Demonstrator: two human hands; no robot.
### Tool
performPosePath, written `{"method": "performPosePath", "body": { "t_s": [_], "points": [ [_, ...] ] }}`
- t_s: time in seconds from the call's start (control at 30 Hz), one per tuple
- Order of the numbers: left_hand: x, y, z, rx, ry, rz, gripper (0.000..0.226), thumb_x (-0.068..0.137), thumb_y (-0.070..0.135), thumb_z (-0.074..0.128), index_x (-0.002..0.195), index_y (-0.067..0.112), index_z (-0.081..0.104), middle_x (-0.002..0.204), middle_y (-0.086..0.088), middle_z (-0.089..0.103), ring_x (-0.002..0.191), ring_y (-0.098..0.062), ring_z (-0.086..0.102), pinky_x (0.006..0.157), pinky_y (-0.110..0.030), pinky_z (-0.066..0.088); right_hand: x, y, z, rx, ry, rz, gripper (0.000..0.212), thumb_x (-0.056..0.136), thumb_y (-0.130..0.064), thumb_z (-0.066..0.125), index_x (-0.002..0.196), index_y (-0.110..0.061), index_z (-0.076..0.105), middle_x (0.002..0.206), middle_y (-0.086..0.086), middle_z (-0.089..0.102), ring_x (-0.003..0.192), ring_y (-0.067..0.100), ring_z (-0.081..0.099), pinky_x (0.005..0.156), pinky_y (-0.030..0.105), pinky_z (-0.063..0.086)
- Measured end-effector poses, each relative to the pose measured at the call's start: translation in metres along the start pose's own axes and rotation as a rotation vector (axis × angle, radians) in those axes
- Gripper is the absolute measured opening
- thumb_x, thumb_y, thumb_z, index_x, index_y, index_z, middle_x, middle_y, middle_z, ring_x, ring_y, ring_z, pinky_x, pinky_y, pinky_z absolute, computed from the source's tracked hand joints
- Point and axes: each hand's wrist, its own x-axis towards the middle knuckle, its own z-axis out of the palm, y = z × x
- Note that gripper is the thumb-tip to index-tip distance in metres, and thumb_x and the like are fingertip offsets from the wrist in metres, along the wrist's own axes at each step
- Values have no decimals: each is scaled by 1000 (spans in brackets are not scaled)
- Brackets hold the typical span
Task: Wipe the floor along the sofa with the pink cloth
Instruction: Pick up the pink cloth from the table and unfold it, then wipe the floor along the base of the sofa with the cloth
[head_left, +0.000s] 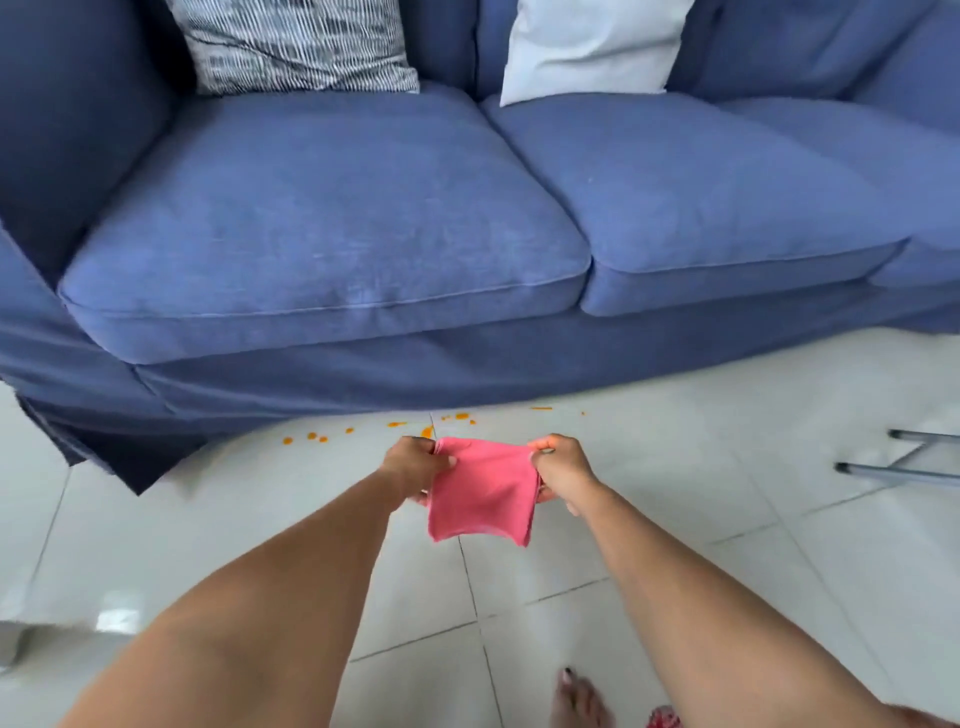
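Note:
A folded pink cloth (480, 493) hangs in the air between my two hands, above the white tiled floor (675, 493). My left hand (413, 465) pinches its top left corner and my right hand (561, 470) pinches its top right corner. Just beyond the cloth, orange spots (317, 437) are scattered on the tiles along the bottom edge of the blue sofa (332, 228). The sofa fills the upper half of the view, its skirt reaching the floor.
A patterned cushion (296, 47) and a plain white cushion (592, 47) lean on the sofa back. Metal legs of some furniture (898, 470) lie at the right edge. My bare foot (576, 701) stands on the tiles at the bottom.

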Motion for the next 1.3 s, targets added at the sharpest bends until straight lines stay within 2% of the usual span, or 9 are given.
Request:
{"method": "performPosePath", "body": {
  "t_s": [0.2,0.37,0.5,0.63,0.73,0.87,0.97,1.17,1.3],
  "points": [
    [53,-37,20,34,2,-99,8,90,14,62,92,10,69,82,-12,67,73,-29,65,73,-51,60,51,46,29,-43,-1,69,21,85,-2,51,87,-16,67,81,13,69,64,29,65,62,47,62],
    [102,-68,24,136,74,-134,12,88,17,58,86,15,70,84,-12,72,74,-33,72,69,-45,62,96,65,61,-140,16,2,28,88,-4,49,102,-12,72,104,13,74,98,33,70,88,47,58],
    [132,-87,29,303,237,-94,25,88,29,51,105,31,69,97,-3,72,81,-25,67,69,-29,53,116,78,84,-350,116,-154,32,92,-5,50,118,-11,66,119,13,66,113,32,61,94,34,47],
    [146,-110,30,589,520,152,36,90,22,44,121,30,60,115,-5,65,105,-28,58,85,-38,47,114,99,111,-717,304,-573,43,87,-20,64,129,-12,62,135,15,57,131,36,49,108,46,39],
    [152,-124,37,824,518,429,41,91,17,43,130,22,56,124,-6,61,116,-28,51,98,-38,39,110,115,138,-850,122,-750,55,95,-38,51,144,-13,49,158,12,37,150,29,25,122,49,19],
    [155,-133,56,736,452,476,47,94,19,39,141,17,45,135,-7,55,127,-27,46,108,-37,35,109,152,152,-1039,-24,-688,79,95,-65,27,159,-22,14,167,4,3,154,21,-3,125,46,2],
    [157,-142,64,777,460,569,50,92,18,37,141,11,45,139,-11,52,133,-29,43,117,-41,27,112,185,124,-1054,71,-620,85,92,-70,25,159,-20,10,167,6,3,154,23,-2,124,48,3],
    [181,-133,94,1025,341,471,64,99,47,20,154,16,8,164,-4,0,150,-24,-6,121,-46,-3,149,202,28,-921,347,-192,75,95,-56,17,158,-16,15,167,11,11,154,28,8,124,47,1],
    [193,-130,109,1033,409,427,69,97,53,11,155,15,2,164,-4,-5,150,-23,-10,121,-47,-4,200,188,-13,-762,515,25,60,104,-36,27,159,-17,10,168,9,4,154,24,2,123,46,2]
  ]
}}
